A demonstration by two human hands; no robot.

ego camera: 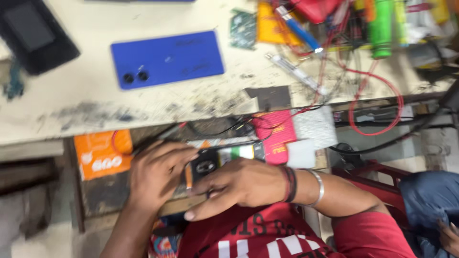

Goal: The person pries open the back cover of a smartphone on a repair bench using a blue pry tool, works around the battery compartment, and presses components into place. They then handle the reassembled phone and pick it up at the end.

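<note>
Both my hands hold a small dark phone-like device (206,167) below the front edge of the workbench, close to my red shirt. My left hand (155,174) wraps its left side, fingers curled over the top. My right hand (239,184), with a metal bangle and dark thread bands at the wrist, covers its lower right part. The view is blurred, so the device's details are unclear. A blue phone back cover (167,59) with two camera holes lies flat on the pale, scuffed workbench (71,105) above my hands.
A black device (33,36) sits at the bench's far left. Red wires (377,105), a green cylinder (381,28), a blue-tipped pen (301,31), a circuit board (243,29) and clutter fill the right. An orange packet (100,153) and pink packet (277,136) sit under the edge.
</note>
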